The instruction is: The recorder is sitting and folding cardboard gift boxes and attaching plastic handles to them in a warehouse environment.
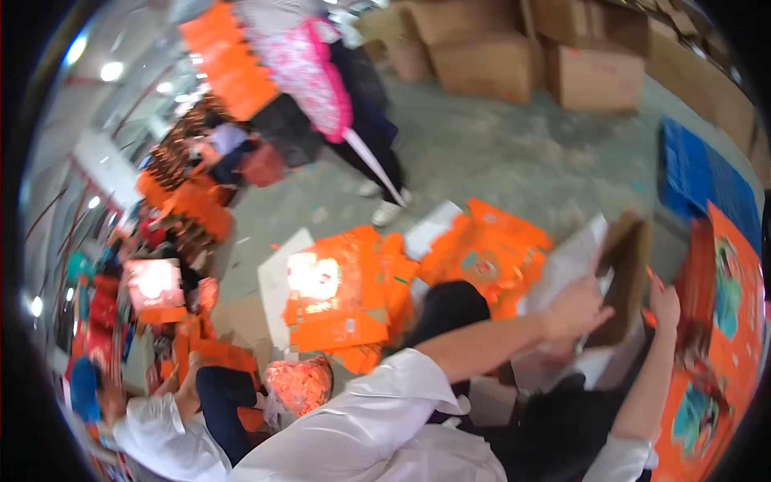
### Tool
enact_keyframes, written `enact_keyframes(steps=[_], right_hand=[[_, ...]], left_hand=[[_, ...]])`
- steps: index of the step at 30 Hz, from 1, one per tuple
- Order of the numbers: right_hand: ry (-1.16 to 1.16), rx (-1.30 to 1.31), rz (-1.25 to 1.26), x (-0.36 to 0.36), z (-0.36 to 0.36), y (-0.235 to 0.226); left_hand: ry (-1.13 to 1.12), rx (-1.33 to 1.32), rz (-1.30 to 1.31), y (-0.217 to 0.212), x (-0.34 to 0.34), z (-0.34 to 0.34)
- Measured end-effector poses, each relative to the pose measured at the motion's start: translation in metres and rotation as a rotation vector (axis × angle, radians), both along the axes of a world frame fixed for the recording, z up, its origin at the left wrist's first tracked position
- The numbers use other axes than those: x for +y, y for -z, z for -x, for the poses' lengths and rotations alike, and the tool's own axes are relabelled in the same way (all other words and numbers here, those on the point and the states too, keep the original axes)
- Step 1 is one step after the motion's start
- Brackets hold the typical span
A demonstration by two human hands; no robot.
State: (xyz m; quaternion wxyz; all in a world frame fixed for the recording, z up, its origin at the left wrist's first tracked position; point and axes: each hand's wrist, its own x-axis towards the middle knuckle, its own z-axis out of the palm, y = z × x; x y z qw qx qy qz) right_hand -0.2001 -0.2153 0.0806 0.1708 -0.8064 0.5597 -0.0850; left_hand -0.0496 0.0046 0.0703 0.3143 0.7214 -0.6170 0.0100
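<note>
Between my hands stands a carton [629, 269], white outside and plain brown inside, tilted and with its top open. My left hand [577, 312] reaches across its white near wall, fingers closed over the edge and pointing into the opening. Just right of the carton, my right hand [666, 307] is raised and closed on a small orange piece [654, 278], blurred and only partly visible. Both forearms come from white sleeves. The carton's lower part is hidden by my left hand and my dark-clothed legs.
Flattened orange cartons [486, 257] and a stack of orange cartons [341, 281] lie ahead. Big orange printed boxes [727, 321] and a blue bundle [703, 177] are at right, brown boxes [482, 64] behind. One person [321, 80] stands carrying orange trays; another [169, 426] sits left beside a clear bag [299, 384].
</note>
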Motion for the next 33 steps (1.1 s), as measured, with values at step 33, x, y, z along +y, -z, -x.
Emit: enact_keyframes(steps=[33], right_hand=[[-0.498,-0.564,-0.587,-0.012,-0.056,0.048]], left_hand=[[-1.736,0.100,-0.347,0.194,0.698,0.012]])
